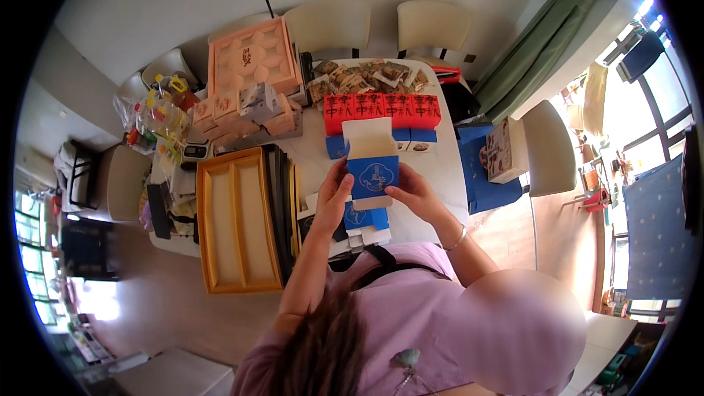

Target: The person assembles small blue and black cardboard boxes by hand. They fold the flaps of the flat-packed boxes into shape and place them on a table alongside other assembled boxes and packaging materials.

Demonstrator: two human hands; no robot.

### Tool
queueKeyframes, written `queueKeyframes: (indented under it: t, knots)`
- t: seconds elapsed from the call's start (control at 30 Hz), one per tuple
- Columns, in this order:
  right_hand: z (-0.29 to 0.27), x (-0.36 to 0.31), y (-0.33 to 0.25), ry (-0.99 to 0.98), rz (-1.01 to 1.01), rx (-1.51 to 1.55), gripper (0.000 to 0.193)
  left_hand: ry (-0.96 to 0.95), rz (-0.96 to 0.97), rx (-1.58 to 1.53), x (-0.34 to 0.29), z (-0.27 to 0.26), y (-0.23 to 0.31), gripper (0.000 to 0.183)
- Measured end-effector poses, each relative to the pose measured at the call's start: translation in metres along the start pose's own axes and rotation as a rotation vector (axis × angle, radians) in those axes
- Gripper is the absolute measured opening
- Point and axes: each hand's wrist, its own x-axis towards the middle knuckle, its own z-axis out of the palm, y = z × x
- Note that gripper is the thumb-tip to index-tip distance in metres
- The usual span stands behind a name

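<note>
Between my two hands is a small blue cardboard box [372, 176] with a white line emblem, its pale inner flap [368, 139] standing up at the far end. My left hand [335, 196] grips its left side, thumb along the front face. On the right side my right hand [415, 194] holds it, thumb on the lower corner. Just below, more blue and white cartons [365, 218] lie at the table's near edge. Beyond the held box stand several red boxes [381, 111] in a row, with blue boxes [423, 137] in front of them.
Small wrapped packets [370, 77] are heaped at the table's [447, 176] back. To the left are a pink gift box [253, 59], smaller pink boxes [220, 111], oil bottles [167, 114] and a gold divided tray [238, 220]. A chair [546, 147] at right bears a printed carton [506, 150].
</note>
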Motion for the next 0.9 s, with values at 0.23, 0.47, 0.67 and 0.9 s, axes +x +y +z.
queueKeyframes:
  t: [0.23,0.47,0.67,0.9]
  knots:
    - [-0.009,-0.018,-0.055,0.007,-0.096,0.257,0.047,-0.143,0.287,0.228,0.005,0.025,0.052,0.057]
    - [-0.005,-0.008,-0.068,0.324,0.131,0.489,0.038,-0.124,0.168,0.146,-0.001,0.038,0.026,0.057]
    - [-0.006,-0.001,-0.066,0.336,0.217,0.508,0.029,-0.13,0.107,0.243,0.001,0.033,0.028,0.051]
    - [-0.01,-0.001,-0.053,0.325,0.285,0.272,0.021,-0.061,0.274,0.204,0.004,0.045,0.03,0.035]
